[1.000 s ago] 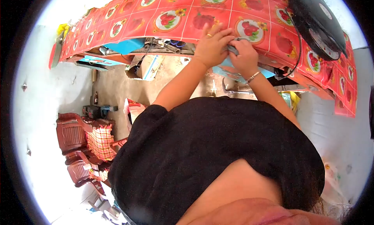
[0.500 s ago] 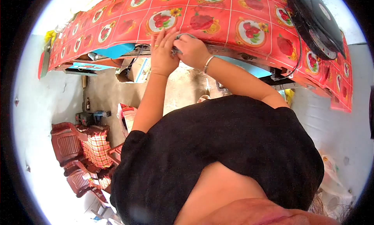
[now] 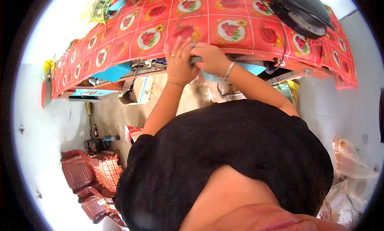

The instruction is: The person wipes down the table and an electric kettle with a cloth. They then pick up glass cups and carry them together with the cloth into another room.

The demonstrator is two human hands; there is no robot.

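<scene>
At the front edge of the red tablecloth [image 3: 208, 25] my two hands are close together. My right hand [image 3: 213, 58], with a bangle at the wrist, is closed around a small grey bundle that looks like a cloth [image 3: 195, 59]. Only bits of it show between the hands. Right beside it, my left hand [image 3: 180, 65] has its fingers stretched out and pointing away from me, touching the tablecloth's edge. A ring is on one finger.
A black round appliance [image 3: 300, 11] with a cord stands at the back right. Green vegetables [image 3: 110, 7] lie at the back left. Under the table are blue drawers [image 3: 114, 72] and a cardboard box [image 3: 138, 91]. Brown chairs [image 3: 78, 171] stand to the left.
My view has shifted, so the table sits lower and further left. Both hands stay together at the table edge, with the grey cloth still in my right hand.
</scene>
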